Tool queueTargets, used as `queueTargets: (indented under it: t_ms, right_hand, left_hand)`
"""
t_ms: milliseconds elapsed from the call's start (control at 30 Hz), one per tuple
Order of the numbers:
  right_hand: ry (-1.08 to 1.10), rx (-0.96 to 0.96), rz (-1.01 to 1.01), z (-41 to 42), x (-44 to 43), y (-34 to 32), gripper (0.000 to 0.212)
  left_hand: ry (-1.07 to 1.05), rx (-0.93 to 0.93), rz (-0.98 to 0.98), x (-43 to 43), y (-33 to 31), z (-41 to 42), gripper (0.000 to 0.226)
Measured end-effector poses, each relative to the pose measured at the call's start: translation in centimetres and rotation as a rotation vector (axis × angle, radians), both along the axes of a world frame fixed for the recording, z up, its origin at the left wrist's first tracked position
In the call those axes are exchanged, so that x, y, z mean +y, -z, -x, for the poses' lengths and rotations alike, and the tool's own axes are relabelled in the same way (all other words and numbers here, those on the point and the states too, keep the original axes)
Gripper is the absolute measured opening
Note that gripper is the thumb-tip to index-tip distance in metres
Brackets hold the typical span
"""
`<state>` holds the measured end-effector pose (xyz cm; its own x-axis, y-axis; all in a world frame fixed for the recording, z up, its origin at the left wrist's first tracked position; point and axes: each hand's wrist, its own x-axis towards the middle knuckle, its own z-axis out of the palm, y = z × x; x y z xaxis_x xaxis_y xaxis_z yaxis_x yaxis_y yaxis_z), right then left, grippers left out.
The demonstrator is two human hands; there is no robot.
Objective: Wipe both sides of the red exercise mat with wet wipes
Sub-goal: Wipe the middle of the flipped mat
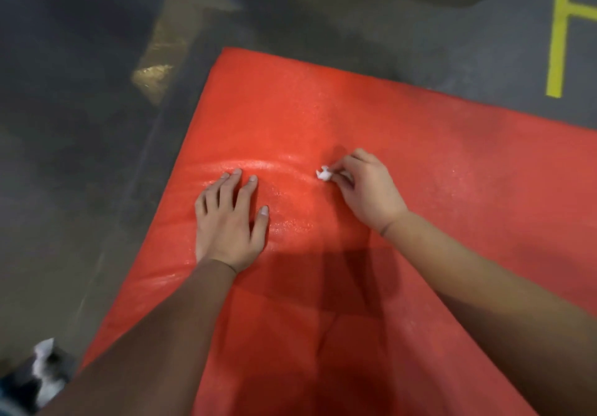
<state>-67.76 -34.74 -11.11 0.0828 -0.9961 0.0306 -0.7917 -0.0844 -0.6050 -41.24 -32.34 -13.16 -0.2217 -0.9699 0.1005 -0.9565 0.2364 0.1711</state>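
The red exercise mat (436,163) lies flat on a grey floor and fills the middle and right of the view, its far left corner near the top centre. My left hand (229,222) rests flat on the mat with straight fingers spread. To its right, my right hand (365,186) pinches a small crumpled white wet wipe (324,173) against the mat. A shiny wet streak curves across the mat just beyond both hands.
Grey concrete floor (80,125) surrounds the mat on the left and top. Yellow floor tape (559,28) runs at the upper right. A dark pack with white wipes sticking out (42,373) sits at the bottom left beside the mat's edge.
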Motion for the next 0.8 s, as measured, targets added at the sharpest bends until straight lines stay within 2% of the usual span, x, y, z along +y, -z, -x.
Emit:
queueTargets:
  t_ms: [67,133,233,300,367,433,500,633,733,800]
  right_hand:
    - [-0.01,0.037,-0.007,0.5,-0.7,-0.1,0.016]
    - [0.1,0.03,-0.007,1.3,-2.3,-0.2,0.019]
    - [0.151,-0.005,-0.024,1.4,-2.3,-0.7,0.011]
    - [0.155,-0.006,-0.018,0.2,1.0,-0.7,0.005]
    - [0.11,-0.024,-0.017,-1.7,4.8,-0.2,0.008]
    - [-0.049,-0.028,-0.042,-3.5,8.3,-0.3,0.012]
    - [-0.119,0.011,-0.085,-3.5,8.2,-0.8,0.014]
    - [0.015,0.066,-0.094,-2.5,6.5,-1.5,0.025]
    - [0.125,0.021,-0.035,-4.4,10.3,-1.0,0.017]
    - [0.125,-0.064,-0.017,-6.3,14.4,-0.6,0.023]
  left_hand:
    - [-0.001,-0.001,0.002,0.1,0.1,0.0,0.053]
    - [-0.001,-0.013,-0.009,0.0,0.1,0.1,0.054]
    - [0.005,-0.041,-0.009,-0.2,0.2,0.1,0.055]
    - [0.024,-0.055,-0.022,0.0,0.2,0.2,0.057]
    - [0.021,-0.059,-0.055,-0.2,0.4,0.0,0.059]
    - [0.03,-0.057,-0.075,-0.2,0.2,-0.1,0.062]
    - [0.032,-0.099,-0.098,0.1,0.0,0.3,0.064]
    - [0.017,-0.114,-0.106,2.3,-0.9,0.8,0.07]
    - [0.078,-0.121,-0.111,4.4,-2.1,-0.2,0.077]
    - [0.087,-0.175,-0.175,6.4,-2.1,-1.2,0.08]
